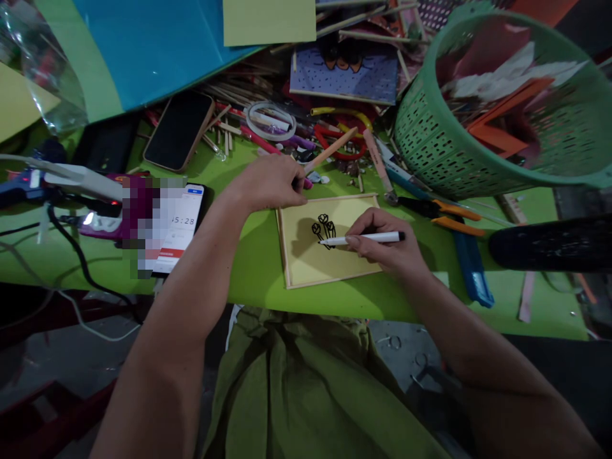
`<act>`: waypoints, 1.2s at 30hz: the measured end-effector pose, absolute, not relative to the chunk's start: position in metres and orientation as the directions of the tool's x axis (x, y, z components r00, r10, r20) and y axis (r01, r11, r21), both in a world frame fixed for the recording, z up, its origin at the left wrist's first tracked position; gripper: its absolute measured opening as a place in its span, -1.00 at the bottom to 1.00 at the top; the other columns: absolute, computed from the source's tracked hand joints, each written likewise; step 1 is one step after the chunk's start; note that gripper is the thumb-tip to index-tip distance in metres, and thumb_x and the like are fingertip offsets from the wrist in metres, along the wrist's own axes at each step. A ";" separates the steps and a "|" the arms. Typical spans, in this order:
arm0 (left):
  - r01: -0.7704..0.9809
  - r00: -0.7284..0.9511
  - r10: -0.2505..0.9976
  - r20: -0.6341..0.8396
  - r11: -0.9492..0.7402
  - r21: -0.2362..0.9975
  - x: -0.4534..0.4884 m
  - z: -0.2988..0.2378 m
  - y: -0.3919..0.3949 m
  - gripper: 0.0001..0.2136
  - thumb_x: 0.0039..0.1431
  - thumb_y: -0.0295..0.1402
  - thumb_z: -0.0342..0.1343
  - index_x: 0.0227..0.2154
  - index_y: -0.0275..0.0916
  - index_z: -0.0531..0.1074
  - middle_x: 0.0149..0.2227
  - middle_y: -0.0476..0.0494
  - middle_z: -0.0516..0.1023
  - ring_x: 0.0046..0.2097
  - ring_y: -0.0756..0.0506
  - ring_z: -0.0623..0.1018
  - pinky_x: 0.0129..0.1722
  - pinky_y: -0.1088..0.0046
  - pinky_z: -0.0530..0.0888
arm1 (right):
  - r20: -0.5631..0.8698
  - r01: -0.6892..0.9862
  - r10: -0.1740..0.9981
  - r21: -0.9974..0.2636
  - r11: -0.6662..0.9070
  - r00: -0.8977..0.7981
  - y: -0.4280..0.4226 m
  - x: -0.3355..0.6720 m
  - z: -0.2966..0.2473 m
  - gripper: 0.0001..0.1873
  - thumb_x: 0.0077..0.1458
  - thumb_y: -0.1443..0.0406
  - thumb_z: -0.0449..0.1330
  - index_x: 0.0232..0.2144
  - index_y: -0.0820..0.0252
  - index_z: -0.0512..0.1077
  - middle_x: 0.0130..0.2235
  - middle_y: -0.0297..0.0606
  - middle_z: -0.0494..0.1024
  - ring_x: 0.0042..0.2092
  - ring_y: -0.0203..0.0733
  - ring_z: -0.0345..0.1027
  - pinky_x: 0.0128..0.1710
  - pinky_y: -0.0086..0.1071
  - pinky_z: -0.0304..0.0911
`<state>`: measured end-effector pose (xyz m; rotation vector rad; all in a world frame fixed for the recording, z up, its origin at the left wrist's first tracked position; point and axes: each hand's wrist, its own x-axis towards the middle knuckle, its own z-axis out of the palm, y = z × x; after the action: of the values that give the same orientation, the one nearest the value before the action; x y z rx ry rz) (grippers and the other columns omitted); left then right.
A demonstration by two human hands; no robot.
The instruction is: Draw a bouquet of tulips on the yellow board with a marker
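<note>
My right hand (389, 242) is closed around a white marker (377, 238) with a black end. The marker's tip touches a yellow card (306, 264) edged with thin wooden sticks. Black line-drawn flowers (324, 226) with stems show on the card just by the tip. My left hand (275, 182) rests at the card's upper left corner, its fingers curled downward and closed. Whatever those fingers hold, if anything, is hidden. Beside them, a wooden stick (332, 150) and a pink pen lie on the green table (258, 280).
A green basket (478, 153) of paper scraps stands at the upper right, with orange-handled pliers (442, 210) and a blue cutter (471, 268) below it. Two phones (179, 131) lie left, near a glue gun (23, 188) and cables. Sticks and a blue sheet (162, 44) crowd the back.
</note>
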<state>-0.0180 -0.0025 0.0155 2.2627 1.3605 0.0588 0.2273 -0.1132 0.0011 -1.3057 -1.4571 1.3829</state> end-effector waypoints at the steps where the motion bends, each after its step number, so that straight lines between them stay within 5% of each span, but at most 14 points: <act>1: 0.822 0.496 0.841 -0.216 -0.375 0.428 -0.018 0.016 -0.002 -0.77 0.08 -0.16 0.27 -0.30 -0.17 0.69 -0.35 -0.11 0.68 -0.19 -0.19 0.63 -0.12 0.32 0.45 | -0.133 0.181 0.967 -0.979 -0.093 -0.220 -0.113 0.228 0.001 -0.50 -0.10 -0.07 0.59 -0.49 0.13 0.51 -0.53 -0.38 0.50 -0.57 -0.37 0.10 -0.59 -0.39 0.02; 36: 0.818 0.513 0.832 -0.213 -0.398 0.415 -0.021 0.011 0.000 -0.73 0.09 -0.10 0.24 -0.28 -0.15 0.69 -0.35 -0.08 0.68 -0.18 -0.19 0.62 -0.10 0.33 0.43 | -0.180 0.157 0.968 -0.976 -0.153 -0.174 -0.111 0.239 -0.008 -0.55 -0.14 -0.05 0.56 -0.54 0.07 0.47 -0.55 -0.37 0.44 -0.49 -0.23 0.26 -0.49 -0.34 0.11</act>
<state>-0.0206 -0.0002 0.0115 2.2875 1.3504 0.0388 0.2390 -0.1112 -0.0083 -1.3488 -1.3730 1.4062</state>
